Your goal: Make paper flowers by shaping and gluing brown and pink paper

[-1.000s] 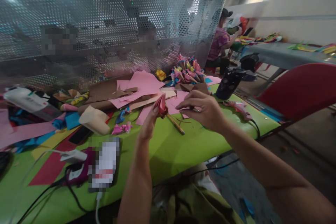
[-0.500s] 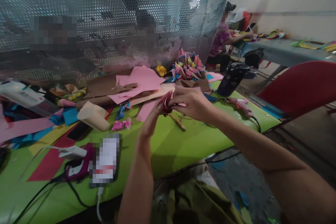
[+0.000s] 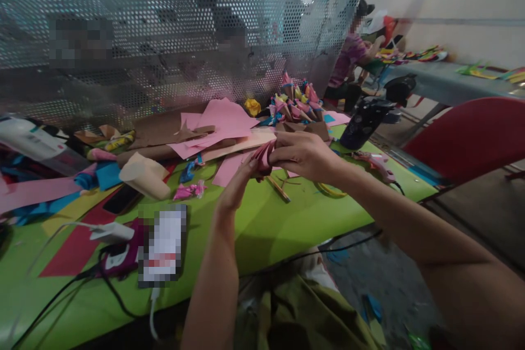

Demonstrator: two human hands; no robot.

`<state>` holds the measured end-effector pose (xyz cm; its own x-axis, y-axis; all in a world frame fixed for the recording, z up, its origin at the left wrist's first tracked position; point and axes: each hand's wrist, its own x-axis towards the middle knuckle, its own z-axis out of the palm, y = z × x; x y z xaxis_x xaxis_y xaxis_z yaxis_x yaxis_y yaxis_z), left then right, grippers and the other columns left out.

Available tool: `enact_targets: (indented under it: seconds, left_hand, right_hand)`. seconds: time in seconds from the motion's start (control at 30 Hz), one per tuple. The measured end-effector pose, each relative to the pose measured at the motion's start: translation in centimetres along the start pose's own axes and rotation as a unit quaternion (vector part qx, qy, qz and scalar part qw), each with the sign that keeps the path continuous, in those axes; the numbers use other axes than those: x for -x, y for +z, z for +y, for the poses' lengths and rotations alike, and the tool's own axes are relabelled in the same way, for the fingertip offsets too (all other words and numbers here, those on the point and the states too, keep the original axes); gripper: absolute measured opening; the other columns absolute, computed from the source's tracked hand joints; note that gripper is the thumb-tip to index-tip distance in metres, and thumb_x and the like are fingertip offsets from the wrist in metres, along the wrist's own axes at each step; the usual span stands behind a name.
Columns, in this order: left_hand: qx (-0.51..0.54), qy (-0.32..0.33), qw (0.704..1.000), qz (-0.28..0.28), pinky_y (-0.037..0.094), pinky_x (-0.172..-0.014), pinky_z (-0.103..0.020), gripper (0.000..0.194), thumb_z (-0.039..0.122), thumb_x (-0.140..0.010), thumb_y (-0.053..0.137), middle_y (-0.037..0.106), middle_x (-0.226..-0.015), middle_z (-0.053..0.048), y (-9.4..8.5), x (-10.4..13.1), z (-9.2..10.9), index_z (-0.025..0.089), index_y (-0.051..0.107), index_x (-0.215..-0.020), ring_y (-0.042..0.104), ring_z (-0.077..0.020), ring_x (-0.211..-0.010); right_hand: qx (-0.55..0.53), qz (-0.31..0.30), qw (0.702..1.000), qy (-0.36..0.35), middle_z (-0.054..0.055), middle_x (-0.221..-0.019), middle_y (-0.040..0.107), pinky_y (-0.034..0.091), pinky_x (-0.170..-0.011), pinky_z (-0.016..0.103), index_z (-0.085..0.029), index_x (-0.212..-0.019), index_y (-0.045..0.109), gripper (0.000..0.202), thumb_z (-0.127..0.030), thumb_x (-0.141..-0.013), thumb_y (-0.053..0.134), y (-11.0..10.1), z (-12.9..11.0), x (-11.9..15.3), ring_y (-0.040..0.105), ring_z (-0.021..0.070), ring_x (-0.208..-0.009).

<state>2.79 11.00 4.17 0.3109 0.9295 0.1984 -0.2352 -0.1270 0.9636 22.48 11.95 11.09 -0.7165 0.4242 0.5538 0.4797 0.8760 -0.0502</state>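
Observation:
Above the green table [image 3: 262, 229], both hands meet at a small piece of folded pink paper [image 3: 266, 156] with layered pleats. My left hand [image 3: 241, 178] grips it from below and the left. From the right, my right hand [image 3: 305, 158] pinches its edge with the fingertips, and its fingers partly cover the paper. A yellow pencil [image 3: 279, 190] lies on the table just below the hands. Pink paper sheets [image 3: 223, 123] and a flat brown paper lie behind them.
A tilted dark tumbler [image 3: 363, 123] and a pink glue gun [image 3: 379, 164] are at right. Finished-looking paper cones [image 3: 295, 101] pile up behind. At left are a cream paper roll [image 3: 145, 175], a plugged-in phone [image 3: 164, 246] and cables. A person [image 3: 348, 60] sits at another table.
My right hand has shifted slightly at the pink paper, and more of its pleats show. A yellow ring has come into sight under the right forearm. The view has tilted a little.

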Motion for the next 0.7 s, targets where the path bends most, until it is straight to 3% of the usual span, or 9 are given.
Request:
enact_targets:
  seconds: [0.17, 0.4, 0.7]
  left_hand:
    - [-0.008, 0.009, 1.000, -0.009, 0.039, -0.060, -0.028, 0.056, 0.055, -0.088, 0.056, 0.068, -0.100, -0.008, 0.19, 0.09, 0.14, 0.018, 0.063, -0.129, 0.052, -0.0168, -0.075]
    - [0.016, 0.014, 1.000, -0.014, 0.037, -0.058, -0.028, 0.047, 0.053, -0.087, 0.057, 0.064, -0.086, -0.006, 0.50, 0.16, 0.46, 0.017, 0.068, -0.115, 0.051, -0.0158, -0.071]
    - [0.007, 0.005, 1.000, -0.017, 0.038, -0.060, -0.030, 0.053, 0.057, -0.086, 0.057, 0.065, -0.092, -0.006, 0.19, 0.11, 0.18, 0.019, 0.066, -0.122, 0.050, -0.0163, -0.073]
  right_hand:
    - [0.025, -0.032, 0.999, -0.013, 0.004, -0.089, 0.067, 0.038, -0.068, 0.028, -0.025, -0.089, 0.075, 0.022, -0.021, -0.096, 0.055, -0.47, 0.03, -0.10, 0.058, 0.0167, -0.080]
    - [0.042, -0.041, 0.998, -0.035, 0.004, -0.094, 0.068, 0.038, -0.071, 0.029, -0.027, -0.097, 0.075, 0.027, -0.014, -0.095, 0.051, -0.82, -0.10, -0.16, 0.059, 0.0178, -0.086]
    - [0.024, -0.045, 0.999, -0.014, 0.005, -0.092, 0.066, 0.038, -0.070, 0.028, -0.023, -0.091, 0.073, 0.020, -0.018, -0.095, 0.054, -0.71, -0.05, 0.03, 0.059, 0.0177, -0.082]
